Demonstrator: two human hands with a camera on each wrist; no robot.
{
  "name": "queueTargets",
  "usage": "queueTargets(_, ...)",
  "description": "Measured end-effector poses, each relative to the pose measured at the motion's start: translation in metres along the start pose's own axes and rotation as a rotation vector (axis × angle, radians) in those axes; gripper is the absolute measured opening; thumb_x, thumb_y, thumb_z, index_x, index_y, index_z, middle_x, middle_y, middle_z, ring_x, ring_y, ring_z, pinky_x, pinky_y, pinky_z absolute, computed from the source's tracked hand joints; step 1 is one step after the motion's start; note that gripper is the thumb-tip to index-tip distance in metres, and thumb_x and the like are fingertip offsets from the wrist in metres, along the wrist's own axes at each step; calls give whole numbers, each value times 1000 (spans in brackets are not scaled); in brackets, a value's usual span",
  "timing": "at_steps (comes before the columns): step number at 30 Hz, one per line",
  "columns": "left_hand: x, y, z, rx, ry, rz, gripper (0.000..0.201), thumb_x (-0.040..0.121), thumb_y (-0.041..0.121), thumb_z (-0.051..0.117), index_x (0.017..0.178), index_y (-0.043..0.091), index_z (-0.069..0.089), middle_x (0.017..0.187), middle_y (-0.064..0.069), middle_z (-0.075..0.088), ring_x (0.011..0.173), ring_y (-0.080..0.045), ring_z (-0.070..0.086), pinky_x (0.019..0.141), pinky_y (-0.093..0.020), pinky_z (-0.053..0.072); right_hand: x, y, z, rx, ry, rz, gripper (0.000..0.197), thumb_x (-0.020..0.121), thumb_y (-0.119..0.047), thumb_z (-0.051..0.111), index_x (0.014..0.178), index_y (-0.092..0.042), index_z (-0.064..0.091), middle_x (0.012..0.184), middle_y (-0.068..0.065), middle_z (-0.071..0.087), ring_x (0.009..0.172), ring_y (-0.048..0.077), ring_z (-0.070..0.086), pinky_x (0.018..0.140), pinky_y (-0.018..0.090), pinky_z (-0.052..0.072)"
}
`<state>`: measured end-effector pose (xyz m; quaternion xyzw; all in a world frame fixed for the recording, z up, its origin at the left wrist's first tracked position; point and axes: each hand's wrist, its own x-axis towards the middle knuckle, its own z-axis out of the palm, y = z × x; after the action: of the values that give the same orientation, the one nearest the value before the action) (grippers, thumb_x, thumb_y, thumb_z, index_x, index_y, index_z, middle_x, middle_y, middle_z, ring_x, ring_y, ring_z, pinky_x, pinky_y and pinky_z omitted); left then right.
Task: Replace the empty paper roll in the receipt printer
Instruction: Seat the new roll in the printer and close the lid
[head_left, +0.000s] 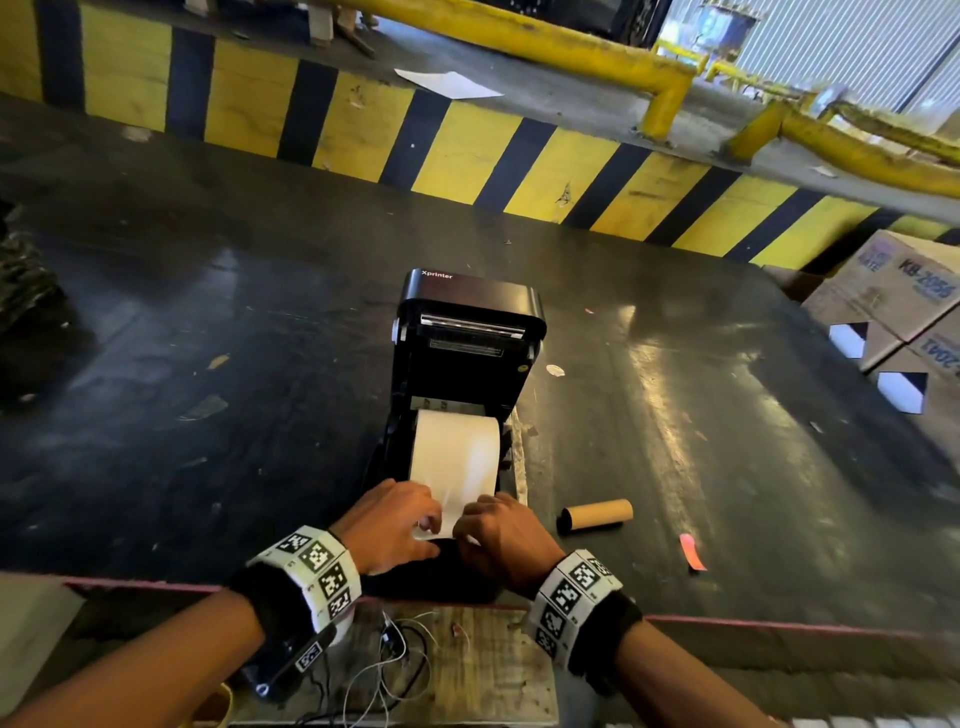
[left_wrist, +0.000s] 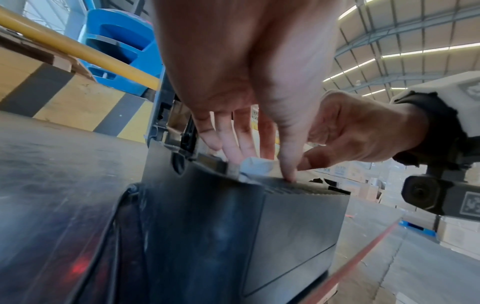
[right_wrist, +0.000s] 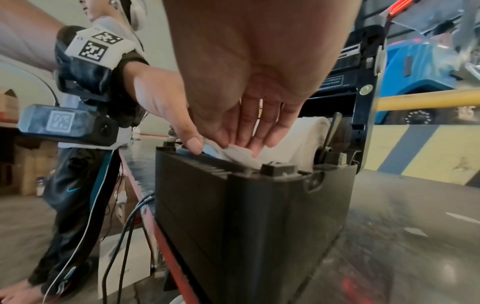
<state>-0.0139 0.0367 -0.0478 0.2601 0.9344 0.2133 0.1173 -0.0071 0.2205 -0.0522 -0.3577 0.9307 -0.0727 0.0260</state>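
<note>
the black plastic receipt printer (head_left: 457, 395) stands on the dark tabletop (head_left: 208, 364) with its lid tipped open toward 12 o'clock. a white paper roll (head_left: 456, 449) sits in its bay. at 6 o'clock of the roll, the left hand (head_left: 392, 525) and right hand (head_left: 506, 535) pinch the loose paper end (right_wrist: 239, 153), fingers close together. an empty brown cardboard core (head_left: 596, 515) lies at the printer's 3 o'clock, near the right hand.
</note>
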Motion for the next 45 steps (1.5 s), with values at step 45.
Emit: queueTargets(45,-93,53,8,16,156,-172,41,90,36,52,127,20,53,130,0,57,118,-16,52,102,-33,43,-84,-46,-17,174,136,126,27,89,-27,50,104,-10,65,106,14,69,96,33,62,82,37,47)
